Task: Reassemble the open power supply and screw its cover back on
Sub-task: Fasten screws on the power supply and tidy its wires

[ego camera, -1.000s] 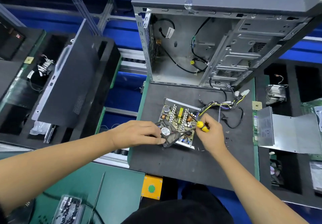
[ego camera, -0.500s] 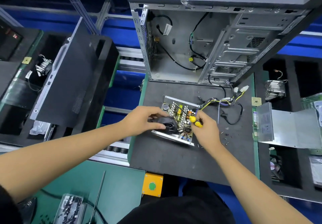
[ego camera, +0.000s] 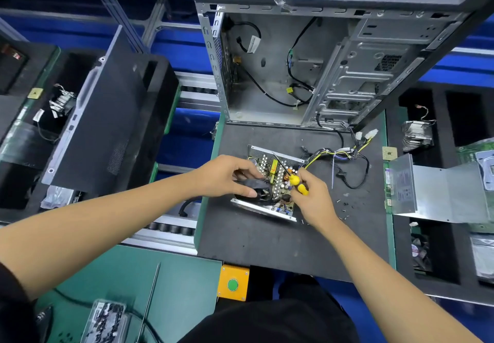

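Observation:
The open power supply (ego camera: 267,206) lies on the dark mat (ego camera: 267,241), its circuit board exposed and its cable bundle (ego camera: 336,155) trailing to the right. My left hand (ego camera: 227,175) grips the black fan (ego camera: 254,185) at the unit's left side. My right hand (ego camera: 312,195) holds a yellow-handled screwdriver (ego camera: 298,183), its shaft slanting up-left over the board. The bent metal cover (ego camera: 438,198) lies apart at the right. Several small screws (ego camera: 343,206) are scattered on the mat right of my right hand.
An open computer case (ego camera: 307,75) stands at the back of the mat. A black side panel (ego camera: 107,129) leans in a foam tray at left. An orange box with a green button (ego camera: 233,284) sits at the front edge. A clear box of parts (ego camera: 105,321) lies lower left.
My left hand has tipped the fan from flat onto its edge and pulled it toward the unit's left side. My right hand has kept hold of the screwdriver over the board.

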A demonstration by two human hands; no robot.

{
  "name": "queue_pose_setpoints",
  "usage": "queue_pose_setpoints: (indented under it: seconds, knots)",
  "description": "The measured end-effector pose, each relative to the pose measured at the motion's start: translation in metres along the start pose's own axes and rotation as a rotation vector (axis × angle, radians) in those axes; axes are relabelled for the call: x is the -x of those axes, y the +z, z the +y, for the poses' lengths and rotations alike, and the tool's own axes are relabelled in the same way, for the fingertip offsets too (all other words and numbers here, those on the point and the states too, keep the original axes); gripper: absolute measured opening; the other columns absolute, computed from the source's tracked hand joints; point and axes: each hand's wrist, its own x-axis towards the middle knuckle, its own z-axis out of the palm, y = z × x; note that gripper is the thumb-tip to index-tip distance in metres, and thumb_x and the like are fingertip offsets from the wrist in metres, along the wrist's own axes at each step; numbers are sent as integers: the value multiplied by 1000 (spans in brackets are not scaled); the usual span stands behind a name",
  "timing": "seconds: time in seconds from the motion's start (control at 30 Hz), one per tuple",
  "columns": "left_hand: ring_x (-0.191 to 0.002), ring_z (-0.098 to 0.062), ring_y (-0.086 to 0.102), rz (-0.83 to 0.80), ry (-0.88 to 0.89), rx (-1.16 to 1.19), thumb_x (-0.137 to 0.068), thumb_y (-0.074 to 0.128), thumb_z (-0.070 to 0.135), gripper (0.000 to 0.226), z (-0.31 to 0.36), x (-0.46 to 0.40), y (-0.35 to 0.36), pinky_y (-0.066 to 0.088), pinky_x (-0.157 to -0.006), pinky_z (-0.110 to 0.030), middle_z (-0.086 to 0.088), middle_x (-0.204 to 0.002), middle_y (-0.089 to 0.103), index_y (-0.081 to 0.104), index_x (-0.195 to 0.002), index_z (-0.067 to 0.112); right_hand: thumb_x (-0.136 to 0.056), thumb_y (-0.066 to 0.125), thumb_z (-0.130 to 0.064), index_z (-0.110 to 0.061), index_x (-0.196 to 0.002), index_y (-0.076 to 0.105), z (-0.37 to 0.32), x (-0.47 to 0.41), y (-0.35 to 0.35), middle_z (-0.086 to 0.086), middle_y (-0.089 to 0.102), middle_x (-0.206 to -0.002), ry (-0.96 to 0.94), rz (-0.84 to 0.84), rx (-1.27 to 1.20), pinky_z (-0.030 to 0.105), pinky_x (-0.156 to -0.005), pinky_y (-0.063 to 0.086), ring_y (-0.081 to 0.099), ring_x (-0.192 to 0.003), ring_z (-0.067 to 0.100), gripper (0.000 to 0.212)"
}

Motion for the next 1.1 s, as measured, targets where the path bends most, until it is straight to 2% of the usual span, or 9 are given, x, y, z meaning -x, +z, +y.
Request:
queue_pose_setpoints:
  seconds: [0.17,0.27,0.37,0.43,0.53,0.73,0.87,0.97,1.1]
  knots:
    - [-97,2,65,2,51,-183,-75,87,51,41,10,2,4,58,-81,-33,31,-102,70,72,-113,46,-82,53,5,-9,-79,42,1,0,-3,24,45,-73,33,-61,-11,29,-47,44,56,-64,40,18]
    - [-101,-3,66,-33,67,-276,-77,85,51,44,16,-3,3,57,-83,-38,24,-109,72,71,-117,43,-83,54,3,-22,-76,49,-4,0,-6,17,55,-70,54,-98,2,33,-50,45,65,-56,20,27]
    - [-101,-1,65,-49,118,-439,-79,82,56,44,21,-8,1,55,-79,-31,26,-112,71,68,-119,45,-78,52,-8,-35,-75,54,-8,-2,-10,9,63,-68,39,-160,3,26,-51,45,61,-49,6,27]
    - [-99,3,63,-87,116,-469,-75,83,59,47,21,-11,2,49,-74,-20,28,-109,70,67,-118,48,-71,51,-16,-26,-76,48,-9,-4,-14,14,64,-71,30,-213,51,34,-51,47,59,-49,20,11]
    - [-101,3,64,-153,59,-437,-74,85,56,48,14,-11,10,45,-73,-17,28,-112,70,66,-116,47,-66,53,-26,-18,-77,36,-5,-10,-17,25,61,-79,19,-290,122,48,-59,51,58,-61,40,21]
    - [-109,-4,63,-202,13,-426,-89,75,48,33,-1,-12,22,48,-81,-28,26,-121,69,66,-121,45,-70,53,-35,-5,-87,46,-3,-14,-17,24,63,-81,9,-317,25,50,-63,54,67,-54,19,35]
    - [-102,0,58,-257,52,-429,-94,69,48,30,-3,-13,21,41,-76,-27,26,-123,67,64,-123,45,-85,59,-12,-6,-81,40,2,-16,-20,22,57,-76,-30,-293,-25,50,-68,54,70,-56,17,20]
    - [-92,9,50,-266,65,-439,-94,69,48,30,-5,-17,17,38,-72,-20,27,-120,67,64,-123,45,-81,58,-17,-1,-83,45,5,-17,-23,22,59,-79,-33,-315,-30,52,-71,54,69,-58,17,21]
    - [-102,13,47,-268,144,-437,-99,62,47,30,-11,-10,20,32,-80,-4,30,-124,59,54,-128,46,-75,54,-33,0,-85,49,10,-12,-23,25,59,-84,-21,-258,-73,52,-69,51,67,-61,24,35]
